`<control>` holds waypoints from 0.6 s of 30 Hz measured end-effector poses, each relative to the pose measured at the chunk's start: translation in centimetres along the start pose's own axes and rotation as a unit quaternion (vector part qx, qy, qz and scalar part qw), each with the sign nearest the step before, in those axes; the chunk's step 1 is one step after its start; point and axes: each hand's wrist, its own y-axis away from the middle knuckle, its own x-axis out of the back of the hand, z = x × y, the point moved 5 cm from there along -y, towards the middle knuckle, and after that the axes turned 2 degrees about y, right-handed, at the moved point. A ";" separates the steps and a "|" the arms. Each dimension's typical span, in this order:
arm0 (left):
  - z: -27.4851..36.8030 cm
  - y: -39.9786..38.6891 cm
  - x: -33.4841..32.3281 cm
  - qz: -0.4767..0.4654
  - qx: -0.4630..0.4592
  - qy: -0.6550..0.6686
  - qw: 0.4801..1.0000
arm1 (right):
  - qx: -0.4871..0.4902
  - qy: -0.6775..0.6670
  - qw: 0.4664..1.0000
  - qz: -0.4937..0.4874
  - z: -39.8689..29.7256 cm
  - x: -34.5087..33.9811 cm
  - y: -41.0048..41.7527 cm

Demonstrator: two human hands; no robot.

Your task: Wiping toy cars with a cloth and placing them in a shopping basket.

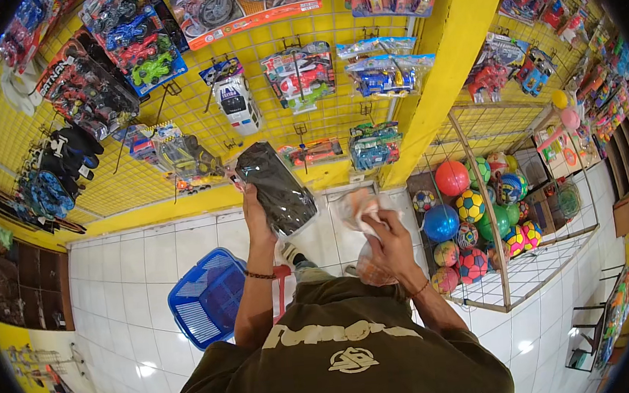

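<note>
My left hand (258, 217) grips the lower left edge of a dark toy package in clear plastic (275, 188), raised before the yellow wire-grid wall. To its right, my right hand (390, 240) is closed on a crumpled orange-and-white cloth (358, 208), partly blurred. More orange-and-white cloth (372, 266) hangs below that hand. Just behind the package, on the wall, hang a packaged toy vehicle (189, 153), a white toy police car (238, 105) and a flat orange toy pack (316, 151). What lies inside the dark package is hard to make out.
A blue plastic basket (209, 299) with a red handle (281, 290) stands on the white tiled floor at the left. At the right is a wire-mesh cage (503, 270) of colourful balls (441, 223). A yellow pillar (437, 70) slants between the wall displays. Shelves (27, 280) stand far left.
</note>
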 end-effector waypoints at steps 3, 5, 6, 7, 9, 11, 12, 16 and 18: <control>0.6 0.8 -0.2 0.006 -0.059 -0.110 0.992 | 0.027 -0.023 0.997 0.062 -1.8 1.6 -0.5; -0.6 1.6 -1.4 -0.001 -0.109 -0.208 0.972 | 0.077 -0.012 0.996 0.045 -3.6 0.8 -1.1; -1.8 2.2 -2.2 -0.009 -0.098 -0.297 0.950 | 0.079 -0.007 0.996 0.033 -4.1 0.1 -1.8; -3.0 3.1 -2.7 -0.016 -0.089 -0.385 0.919 | 0.080 -0.004 0.997 0.020 -4.4 -0.6 -2.4; -3.6 5.7 -6.1 -0.162 -0.281 -0.498 0.804 | 0.050 0.020 0.999 0.008 -3.5 -1.1 -4.0; -4.1 7.2 -7.8 -0.221 -0.175 -0.468 0.838 | 0.023 -0.013 0.989 0.145 -2.0 0.7 -6.1; -3.7 7.8 -8.3 -0.223 -0.173 -0.469 0.837 | 0.024 0.007 0.984 0.176 -2.2 1.8 -7.1; -4.1 8.5 -8.5 -0.285 -0.188 -0.490 0.802 | 0.037 0.023 0.982 0.182 -2.9 3.4 -8.2; -3.5 8.0 -8.4 -0.224 -0.233 -0.468 0.823 | 0.078 0.054 0.987 0.132 -3.4 2.1 -6.9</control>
